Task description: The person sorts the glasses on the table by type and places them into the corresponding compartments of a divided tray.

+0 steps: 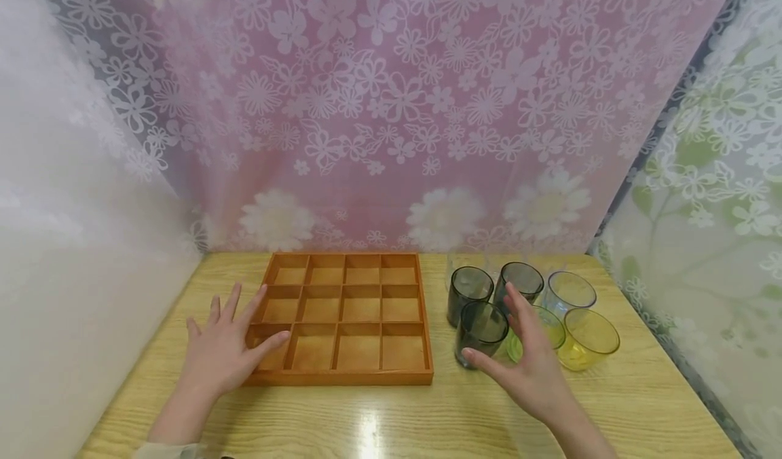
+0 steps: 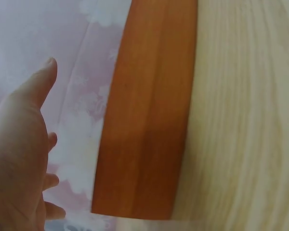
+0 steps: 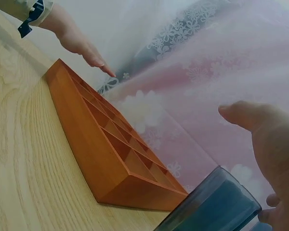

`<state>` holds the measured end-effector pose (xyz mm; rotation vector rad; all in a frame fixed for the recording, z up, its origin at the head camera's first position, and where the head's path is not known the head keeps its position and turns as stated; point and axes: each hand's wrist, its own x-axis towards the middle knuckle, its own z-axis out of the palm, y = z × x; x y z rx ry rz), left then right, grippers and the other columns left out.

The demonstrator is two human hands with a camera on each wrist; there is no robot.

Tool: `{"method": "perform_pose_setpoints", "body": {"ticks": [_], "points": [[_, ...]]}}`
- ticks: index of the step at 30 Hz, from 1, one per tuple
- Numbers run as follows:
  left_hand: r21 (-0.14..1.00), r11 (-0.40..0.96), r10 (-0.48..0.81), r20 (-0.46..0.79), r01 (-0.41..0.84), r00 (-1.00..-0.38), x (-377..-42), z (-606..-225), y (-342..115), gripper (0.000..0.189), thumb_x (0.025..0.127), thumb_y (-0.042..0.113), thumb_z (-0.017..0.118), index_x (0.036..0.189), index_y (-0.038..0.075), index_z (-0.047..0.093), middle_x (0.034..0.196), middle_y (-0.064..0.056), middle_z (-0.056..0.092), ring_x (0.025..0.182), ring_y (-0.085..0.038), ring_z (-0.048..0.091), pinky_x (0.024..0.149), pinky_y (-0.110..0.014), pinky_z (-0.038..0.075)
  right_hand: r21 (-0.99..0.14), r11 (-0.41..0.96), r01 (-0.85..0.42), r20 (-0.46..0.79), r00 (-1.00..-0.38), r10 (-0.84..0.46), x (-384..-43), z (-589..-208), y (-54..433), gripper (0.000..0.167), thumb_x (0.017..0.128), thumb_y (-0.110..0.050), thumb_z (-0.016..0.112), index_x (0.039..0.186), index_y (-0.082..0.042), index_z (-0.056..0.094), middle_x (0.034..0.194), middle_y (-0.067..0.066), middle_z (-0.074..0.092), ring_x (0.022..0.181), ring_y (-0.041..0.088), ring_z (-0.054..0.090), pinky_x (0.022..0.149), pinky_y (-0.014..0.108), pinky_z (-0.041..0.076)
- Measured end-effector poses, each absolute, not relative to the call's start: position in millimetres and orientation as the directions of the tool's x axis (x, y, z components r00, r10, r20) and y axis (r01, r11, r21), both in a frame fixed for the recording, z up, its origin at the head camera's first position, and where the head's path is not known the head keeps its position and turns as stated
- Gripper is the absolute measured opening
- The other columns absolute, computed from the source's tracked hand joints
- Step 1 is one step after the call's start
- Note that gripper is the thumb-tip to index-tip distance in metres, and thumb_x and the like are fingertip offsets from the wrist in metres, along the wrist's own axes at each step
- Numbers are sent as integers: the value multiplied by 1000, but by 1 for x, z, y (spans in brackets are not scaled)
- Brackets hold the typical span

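Note:
An orange-brown wooden tray [image 1: 342,377] divided into several square compartments lies on the table. My left hand [image 1: 222,350] is over its left front corner, fingers spread, holding nothing. To the tray's right stands a group of glass tumblers. My right hand [image 1: 534,371] is at their front, thumb and fingers apart around the near side of the front dark grey glass [image 1: 481,333]. In the right wrist view that dark glass [image 3: 216,204] stands below the thumb, which is clear of it. Behind the hand is a green glass [image 1: 552,326], partly hidden.
Two more dark grey glasses [image 1: 469,296] stand behind the front one. A yellow glass [image 1: 589,340] and a clear blue-rimmed glass [image 1: 571,292] are at the right. Further clear glass shows faintly at the back. Floral curtains [image 1: 379,106] hang along the table's back and sides.

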<state>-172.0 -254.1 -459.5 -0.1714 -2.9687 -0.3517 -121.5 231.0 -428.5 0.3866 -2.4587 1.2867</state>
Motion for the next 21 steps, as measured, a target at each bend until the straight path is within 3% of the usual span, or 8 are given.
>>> {"method": "perform_pose_setpoints", "body": {"ticks": [2,5,7,9,16,17,19,21], "points": [[235,964,88,152,122,-984,-171,-462,-256,98,94,83,51,171,38,10,176,-19,5,149,-65,14,101,-94,4,-743,558,-369,401,-913,-71,-122,-431,230,117,83,-24,95,170,-33,17,169,10,28,151,39,33,116,15,32],[254,961,79,141,113,-987,-169,-465,-258,98,95,82,50,171,37,9,175,-20,7,149,-64,16,100,-94,5,-759,562,-330,366,-929,-52,-124,-434,228,115,85,-27,94,170,-31,17,170,11,27,151,40,33,120,40,37],[269,957,73,134,107,-988,-169,-467,-260,98,95,82,49,172,34,11,175,-21,8,148,-64,17,100,-94,7,-773,554,-310,348,-937,-39,-125,-437,227,113,86,-28,93,170,-27,17,171,12,25,152,41,32,117,59,37],[285,953,67,131,102,-989,-168,-469,-261,98,95,82,50,172,31,14,174,-23,10,148,-65,19,101,-93,9,-789,540,-294,333,-943,-27,-126,-440,226,112,87,-29,92,170,-23,17,171,13,24,152,42,31,113,70,36],[311,945,51,154,97,-987,-167,-477,-265,97,98,79,50,172,26,16,171,-28,19,143,-63,30,104,-87,25,-815,504,-285,332,-943,4,-132,-452,224,111,86,-24,93,168,-10,20,169,15,28,152,41,31,112,71,35],[324,942,44,152,92,-987,-167,-479,-266,96,98,78,50,172,27,15,171,-28,19,140,-64,35,100,-83,37,-816,503,-284,332,-943,7,-133,-453,223,112,85,-24,93,168,-8,19,168,16,28,152,41,31,112,71,35],[360,930,26,143,77,-989,-167,-481,-267,95,99,77,50,172,28,14,170,-28,20,130,-64,47,79,-71,55,-820,498,-280,330,-944,12,-135,-456,223,113,85,-23,93,168,-7,18,168,17,29,152,40,31,112,71,35],[396,916,13,134,66,-991,-168,-484,-269,94,100,76,50,172,29,13,171,-28,19,123,-65,53,59,-57,57,-825,495,-271,323,-946,19,-136,-458,222,114,85,-23,93,168,-6,16,168,18,29,152,40,30,112,71,35]]}}
